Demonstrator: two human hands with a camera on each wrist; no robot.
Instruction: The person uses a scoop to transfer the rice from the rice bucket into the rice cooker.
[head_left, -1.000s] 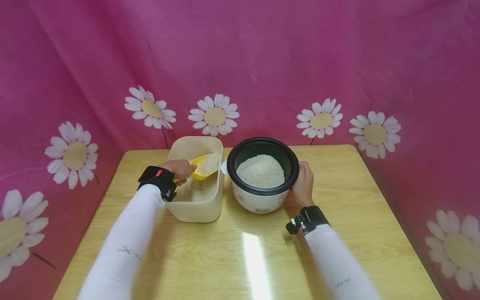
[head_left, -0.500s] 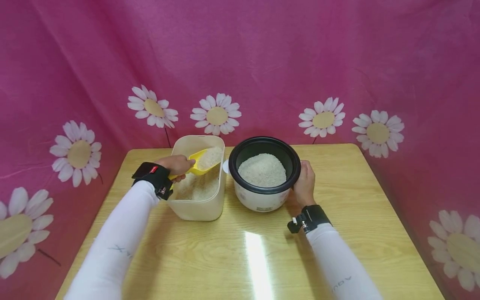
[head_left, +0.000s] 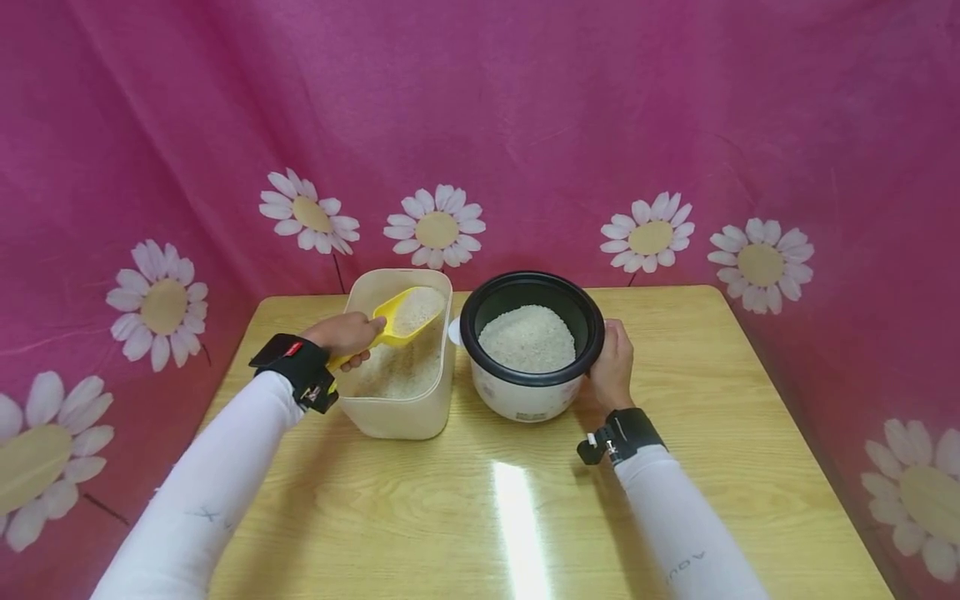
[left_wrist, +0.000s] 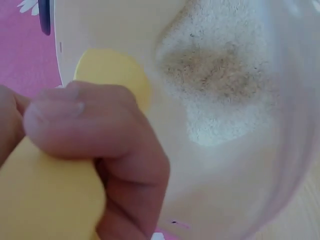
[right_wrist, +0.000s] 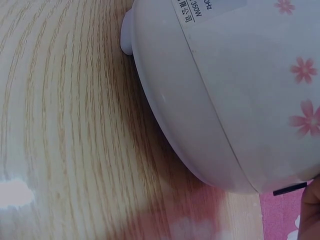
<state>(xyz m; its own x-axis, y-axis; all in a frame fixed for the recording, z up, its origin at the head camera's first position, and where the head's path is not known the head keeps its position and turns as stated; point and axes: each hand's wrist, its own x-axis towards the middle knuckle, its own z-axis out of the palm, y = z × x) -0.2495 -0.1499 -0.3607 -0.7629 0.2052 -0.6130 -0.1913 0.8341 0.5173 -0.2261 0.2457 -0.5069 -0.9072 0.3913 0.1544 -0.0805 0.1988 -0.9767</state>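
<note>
My left hand (head_left: 343, 335) grips the handle of a yellow scoop (head_left: 382, 331) heaped with rice (head_left: 418, 310). The scoop is above the rice inside a cream plastic bin (head_left: 401, 417), its tip close to the bin's right rim. In the left wrist view, curled fingers (left_wrist: 115, 125) wrap the yellow handle, and loose rice (left_wrist: 220, 75) lies in the bin behind them. My right hand (head_left: 613, 367) holds the right side of a white rice cooker (head_left: 517, 398) with pink flowers. Its black-rimmed pot holds a mound of rice (head_left: 528, 337). The right thumb is hidden.
Bin and cooker stand side by side on a wooden table (head_left: 420, 517), with a narrow gap between them. A white side handle (head_left: 454, 331) sticks out from the cooker toward the bin. Behind hangs a pink curtain (head_left: 525, 125) with daisies, close to the table's back edge.
The loaded scoop has risen a little inside the bin, and my left wrist has shifted left. My right hand stays on the cooker; the whole view has drifted slightly.
</note>
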